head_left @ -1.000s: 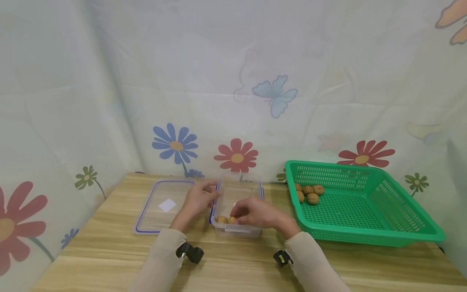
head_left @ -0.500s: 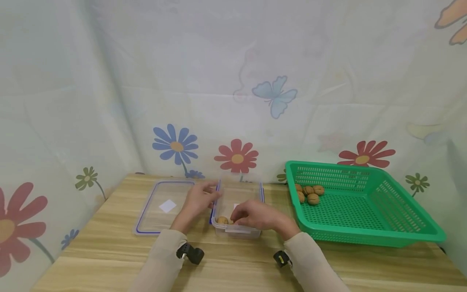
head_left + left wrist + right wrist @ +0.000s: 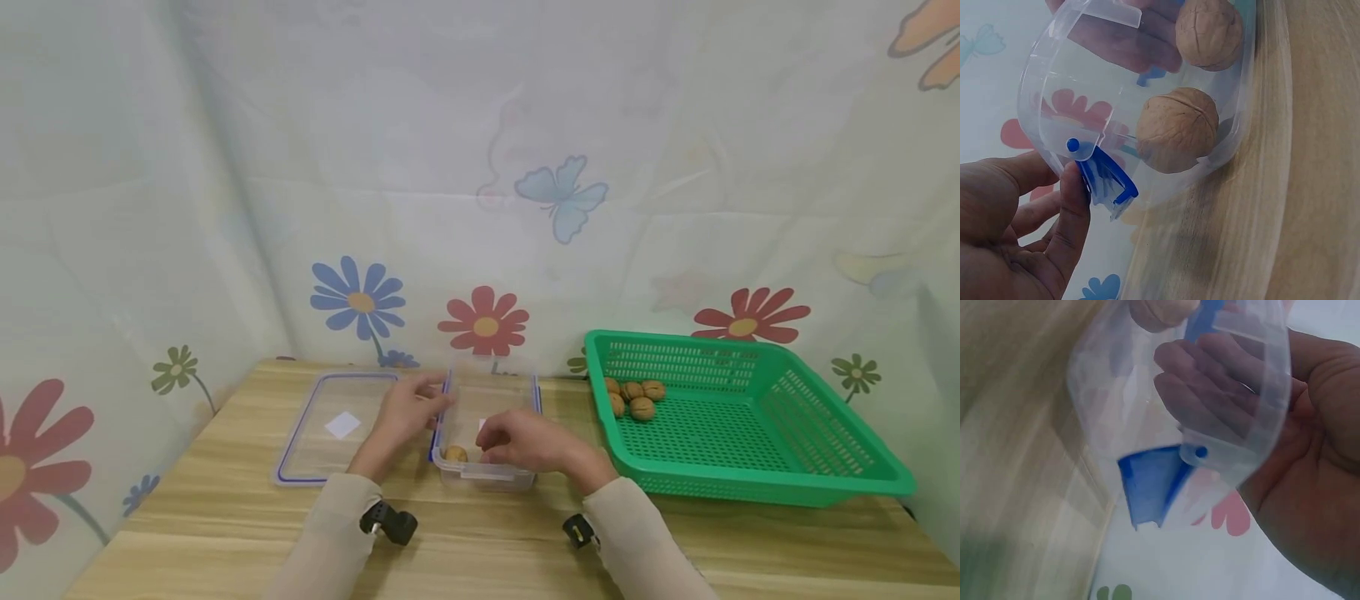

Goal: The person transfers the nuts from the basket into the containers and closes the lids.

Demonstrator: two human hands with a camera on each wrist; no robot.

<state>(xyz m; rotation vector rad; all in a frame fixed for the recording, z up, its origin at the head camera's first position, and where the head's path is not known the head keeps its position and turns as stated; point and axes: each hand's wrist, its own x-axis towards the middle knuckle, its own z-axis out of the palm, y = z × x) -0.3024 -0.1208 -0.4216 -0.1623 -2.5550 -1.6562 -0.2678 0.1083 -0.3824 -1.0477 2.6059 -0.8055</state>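
My left hand (image 3: pixel 408 410) pinches the left rim of a clear plastic box (image 3: pixel 487 472), fingertips at its blue latch (image 3: pixel 1107 178). Over the rim, my right hand (image 3: pixel 528 439) reaches down into the box, its fingers loosely extended. Through the wall in the right wrist view, those fingers (image 3: pixel 1210 394) show nothing between them. Two walnuts lie at the bottom of the box: one walnut (image 3: pixel 1179 128) near the left corner, and another walnut (image 3: pixel 1210 34) by my right fingertips. The head view shows only the left walnut (image 3: pixel 455 454); my right hand hides the other.
The box's clear lid (image 3: pixel 307 433), blue-edged, lies flat at the left. On the right stands a green plastic basket (image 3: pixel 757 483) with several walnuts (image 3: pixel 642 408) in its left corner. A flower-printed curtain (image 3: pixel 420 167) hangs behind the wooden table (image 3: pixel 480 550).
The walnut at my right fingertips has gone down to the box floor and out of the head view, and those fingers have let go of it. My left hand has stayed put.
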